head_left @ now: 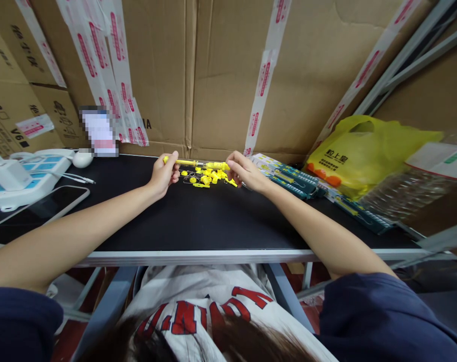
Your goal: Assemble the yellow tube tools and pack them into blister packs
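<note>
A slim yellow rod-shaped tool (193,163) with a short metallic section in its middle is held level between my two hands, just above the table. My left hand (163,176) is closed around its left end. At the other end, the bent fingers of my right hand (247,172) pinch the thicker yellow part. Small yellow plastic pieces (207,178) lie in a loose pile right below, several of them with thin wire-like loops. The right fingertips partly cover the tool's end and the pile's right edge.
Flat printed packages (288,176) lie right of my right hand, with a yellow plastic bag (364,151) and a clear plastic bottle (409,176) beyond. On the left are a power strip (43,181), a tablet (43,208) and a propped phone (99,131). Cardboard (220,75) walls the back.
</note>
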Available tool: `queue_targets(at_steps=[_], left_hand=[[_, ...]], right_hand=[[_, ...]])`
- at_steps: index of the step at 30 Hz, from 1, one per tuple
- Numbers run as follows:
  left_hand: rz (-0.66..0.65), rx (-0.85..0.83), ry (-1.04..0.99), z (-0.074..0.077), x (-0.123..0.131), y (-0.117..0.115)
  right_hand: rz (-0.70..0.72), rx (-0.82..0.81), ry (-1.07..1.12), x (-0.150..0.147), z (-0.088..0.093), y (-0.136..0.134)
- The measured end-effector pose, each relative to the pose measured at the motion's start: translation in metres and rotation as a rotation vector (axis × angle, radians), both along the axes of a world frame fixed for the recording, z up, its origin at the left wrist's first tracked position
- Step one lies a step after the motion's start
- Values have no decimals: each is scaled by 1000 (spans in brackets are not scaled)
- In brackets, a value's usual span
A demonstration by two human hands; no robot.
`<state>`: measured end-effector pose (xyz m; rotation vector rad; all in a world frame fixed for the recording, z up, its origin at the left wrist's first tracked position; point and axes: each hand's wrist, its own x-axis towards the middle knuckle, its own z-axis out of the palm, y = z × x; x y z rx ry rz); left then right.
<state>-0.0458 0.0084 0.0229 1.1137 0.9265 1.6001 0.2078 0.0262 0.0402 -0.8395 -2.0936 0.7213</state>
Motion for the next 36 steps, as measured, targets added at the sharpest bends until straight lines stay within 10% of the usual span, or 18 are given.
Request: queue_targets(at_steps=[36], left_hand=[[0,2,3,0,0,0]], right_hand=[[25,-43,-37,-1,0,0]])
